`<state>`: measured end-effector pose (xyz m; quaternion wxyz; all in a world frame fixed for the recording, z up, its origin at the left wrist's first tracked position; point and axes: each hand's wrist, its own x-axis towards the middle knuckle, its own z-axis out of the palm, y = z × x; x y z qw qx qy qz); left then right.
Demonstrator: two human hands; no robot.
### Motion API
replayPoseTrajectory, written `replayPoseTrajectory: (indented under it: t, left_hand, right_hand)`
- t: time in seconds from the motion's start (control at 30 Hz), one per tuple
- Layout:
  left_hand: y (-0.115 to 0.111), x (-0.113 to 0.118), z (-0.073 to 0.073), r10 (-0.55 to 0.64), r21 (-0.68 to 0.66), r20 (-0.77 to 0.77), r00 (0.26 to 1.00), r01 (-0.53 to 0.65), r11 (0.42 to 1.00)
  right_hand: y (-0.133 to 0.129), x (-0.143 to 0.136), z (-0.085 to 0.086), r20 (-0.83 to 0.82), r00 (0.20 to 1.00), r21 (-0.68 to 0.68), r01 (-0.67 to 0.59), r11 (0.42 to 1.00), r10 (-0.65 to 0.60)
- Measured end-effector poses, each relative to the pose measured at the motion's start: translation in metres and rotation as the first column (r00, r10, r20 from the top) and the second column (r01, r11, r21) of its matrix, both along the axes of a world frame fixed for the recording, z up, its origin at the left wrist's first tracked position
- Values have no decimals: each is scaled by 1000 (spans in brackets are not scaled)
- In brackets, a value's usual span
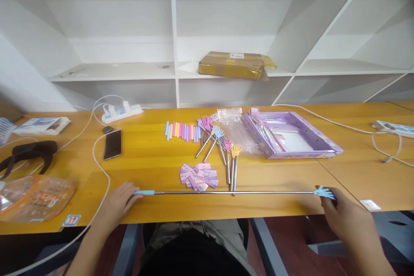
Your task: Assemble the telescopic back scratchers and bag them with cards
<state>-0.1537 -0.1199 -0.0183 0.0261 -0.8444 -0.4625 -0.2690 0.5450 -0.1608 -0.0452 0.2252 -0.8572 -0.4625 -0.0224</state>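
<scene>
A telescopic back scratcher [239, 192], drawn out long, stretches level between my two hands just over the table's front part. My left hand [119, 203] is closed on its light blue handle at the left end. At the other end, my right hand [347, 215] grips the blue hand-shaped head. Beyond the rod lie several short back scratcher rods [223, 146] with blue, pink and yellow heads. Left of them is a row of coloured handle sleeves [183, 132]. Small printed cards [199, 177] are heaped close behind the rod.
A purple display box [304, 154] with bagged pieces stands at the right, beside clear plastic bags [237, 131]. At the left are a phone [113, 144], a power strip [122, 113], a white cable and an orange pouch [42, 198]. A cardboard box [231, 64] rests on the shelf.
</scene>
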Motion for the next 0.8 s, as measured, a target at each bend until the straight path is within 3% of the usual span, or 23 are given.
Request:
replayPoseTrajectory:
  t: [0.17, 0.27, 0.33, 0.43, 0.53, 0.6, 0.7, 0.8]
  left_hand:
    - [-3, 0, -10, -18, 55, 78, 997, 14, 998]
    - [2, 6, -7, -46, 97, 74, 996, 39, 995]
    - [7, 23, -6, -97, 80, 58, 994, 92, 992]
    - [10, 73, -8, -155, 10, 70, 985, 155, 988]
    - [7, 127, -13, -161, -88, 142, 977, 174, 981]
    - [5, 152, -13, -138, -144, 206, 969, 170, 975]
    - [8, 167, -2, -94, -256, 264, 960, 164, 953]
    - [27, 171, 18, -60, -430, 260, 964, 171, 886]
  right_hand:
    - [7, -5, -6, -109, 994, -100, -9, 995, -2]
    - [24, -26, -3, -113, 994, -106, 2, 994, -14]
    - [37, -58, 2, -131, 990, -111, -68, 992, 53]
    - [50, -134, 10, -149, 959, -56, -250, 967, 239]
    - [51, -220, 21, -120, 903, 57, -408, 911, 412]
    - [50, -262, 33, -56, 859, 114, -502, 858, 510]
    - [59, -287, 59, 63, 829, 129, -558, 820, 555]
    - [93, -278, 86, 91, 782, 50, -622, 782, 616]
